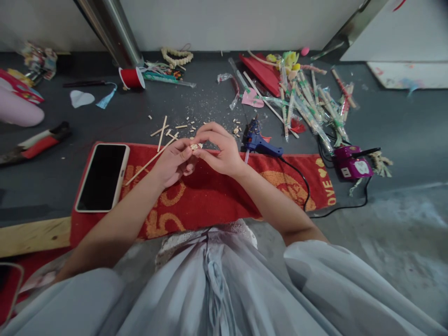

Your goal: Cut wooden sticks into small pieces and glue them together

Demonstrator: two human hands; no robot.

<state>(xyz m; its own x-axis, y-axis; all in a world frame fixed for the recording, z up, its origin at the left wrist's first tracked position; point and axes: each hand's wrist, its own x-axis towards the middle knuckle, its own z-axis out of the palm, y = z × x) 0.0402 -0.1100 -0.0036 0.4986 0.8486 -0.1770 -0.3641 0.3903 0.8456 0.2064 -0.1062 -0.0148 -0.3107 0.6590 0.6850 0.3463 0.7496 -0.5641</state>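
Note:
Both hands meet over the far edge of a red towel [217,186]. Between their fingertips is a small pale piece made of short wooden bits [196,146]; its exact form is too small to make out. My left hand [174,163] pinches it from the left, fingers curled beneath. From the right, my right hand [220,148] grips it between thumb and forefinger. Thin wooden sticks [162,133] lie just left of the hands, one long stick [145,164] reaching under the left hand. A blue glue gun [261,140] rests to the right of my right hand.
A phone [102,177] lies on the towel's left end. Pliers [35,144] and a red ribbon spool [131,78] are farther left. Wrapped sticks [308,102] pile up at the back right, near a purple power socket [353,162]. The glue gun's black cord [308,186] crosses the towel.

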